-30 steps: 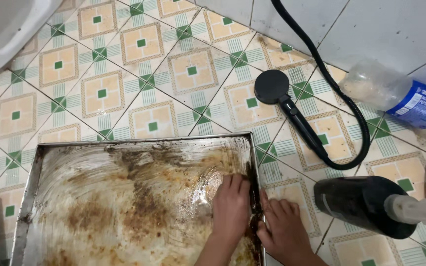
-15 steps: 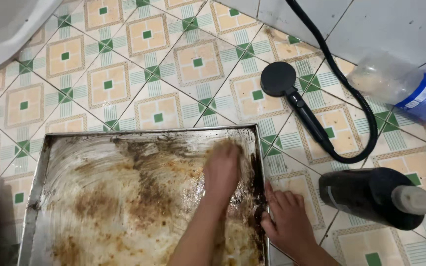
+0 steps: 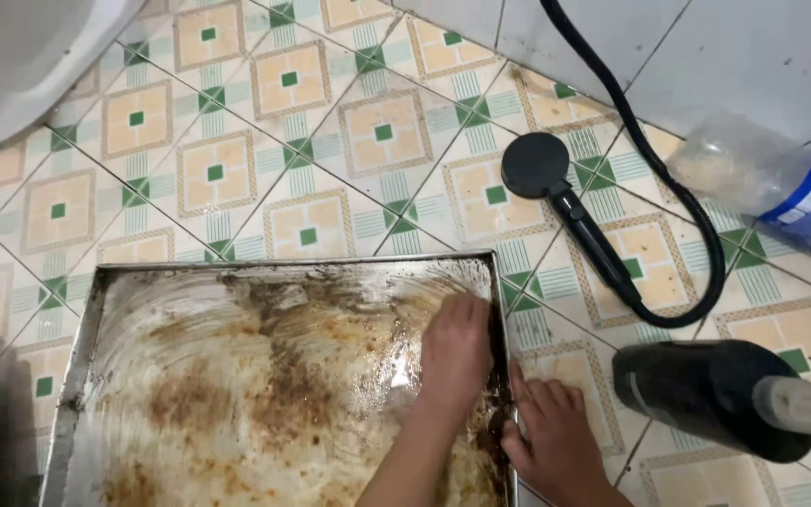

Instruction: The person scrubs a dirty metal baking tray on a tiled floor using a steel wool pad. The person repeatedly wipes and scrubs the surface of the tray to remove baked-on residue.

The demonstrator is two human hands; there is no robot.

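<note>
Where the patterned tile floor fills the view, a large rectangular metal baking tray lies flat on it at the near left, its inside smeared with brown burnt residue and pale streaks. The left hand lies palm down inside the tray near its right rim, fingers curled together and pressed onto the dirty bottom; whether it holds a scrubber beneath the palm cannot be told. The right hand rests open just outside the tray, fingers spread on the floor and the thumb touching the tray's right edge. To the far right of the hands, a black shower head lies face down on the tiles, its black hose looping round to the right. A dark cylindrical nozzle lies at the near right, just beside the right hand. A clear plastic bottle with a blue label lies at the far right, and a white curved fixture occupies the far left corner.
</note>
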